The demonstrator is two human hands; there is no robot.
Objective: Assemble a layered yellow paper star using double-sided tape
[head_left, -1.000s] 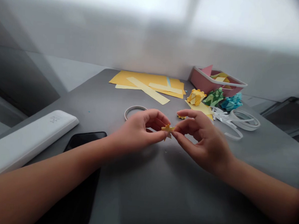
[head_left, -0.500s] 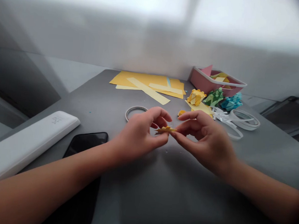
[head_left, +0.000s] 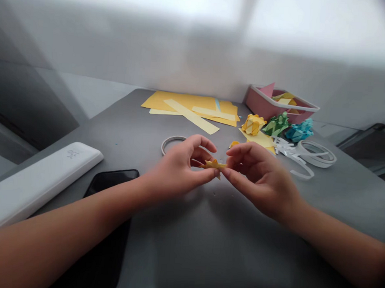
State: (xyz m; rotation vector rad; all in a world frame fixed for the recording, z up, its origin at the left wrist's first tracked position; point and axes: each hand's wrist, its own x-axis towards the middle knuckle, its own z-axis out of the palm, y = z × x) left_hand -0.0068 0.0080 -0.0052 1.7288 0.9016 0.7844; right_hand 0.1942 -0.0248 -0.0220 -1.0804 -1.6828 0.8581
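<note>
Between my two hands is a small folded yellow paper piece (head_left: 214,164) with pointed, star-like tips. My left hand (head_left: 186,163) pinches it from the left, thumb below and fingers curled behind. From the right, the thumb and a finger of my right hand (head_left: 258,176) close on its other edge. The fingertips of both hands almost meet. Part of the paper is hidden by the left thumb. Just behind my left hand lies a roll of tape (head_left: 165,145), partly covered. A small yellow paper bit (head_left: 234,144) shows behind the right fingers.
Yellow sheets and strips (head_left: 182,101) lie at the back. A pink box (head_left: 279,106) of paper scraps stands back right, with yellow (head_left: 253,124), green (head_left: 277,123) and teal (head_left: 299,129) paper flowers before it, and a tape roll (head_left: 318,158). A phone (head_left: 112,180) and white power bank (head_left: 47,178) sit left.
The yellow paper piece has been turned slightly between my fingers, and a point now sticks out downward. Both hands stay nearly in place.
</note>
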